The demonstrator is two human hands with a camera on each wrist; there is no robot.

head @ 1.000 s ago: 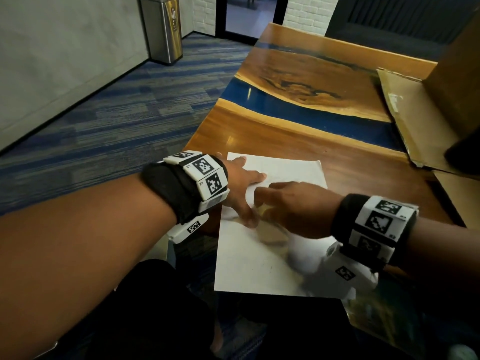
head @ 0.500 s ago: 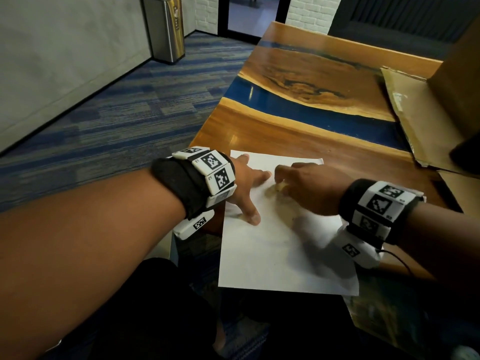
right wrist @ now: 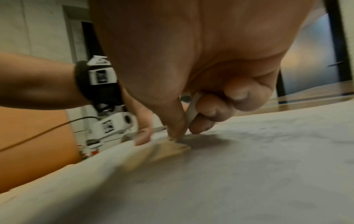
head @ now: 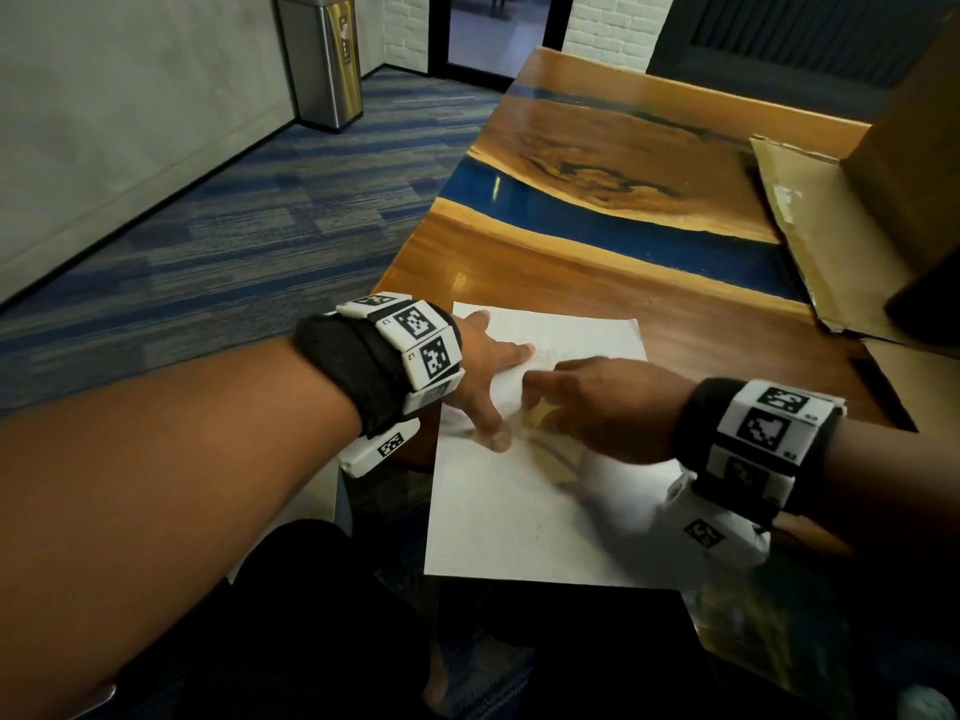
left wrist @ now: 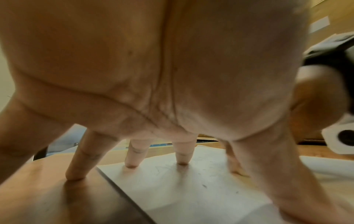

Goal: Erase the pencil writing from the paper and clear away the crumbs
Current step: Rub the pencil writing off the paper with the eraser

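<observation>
I am watching the sheet of paper [head: 519, 511] lying at the near left corner of the wooden table [head: 597, 252], its near edge hanging past the table's edge. Compared with half a second ago, my right hand [head: 608, 407] is sitting lower and closer to me on the sheet, back near where it was a second ago. I read that as one more rubbing pass, so the erasing is still going on and the crumbs are not yet being swept.

My left hand [head: 483, 371] is staying spread over the sheet's upper left part, fingers straight. In the left wrist view, two fingertips [left wrist: 132, 164] are pressing on the paper and one is landing on bare wood beside it, pinning the sheet.

My right hand is hovering knuckles-up, thumb and curled fingers pinching a small pale eraser [right wrist: 192, 112] with its tip down at the paper.

Faint pencil marks [left wrist: 162, 169] are still showing near the left fingertips, with a few dark specks [left wrist: 204, 186] beside them.
</observation>
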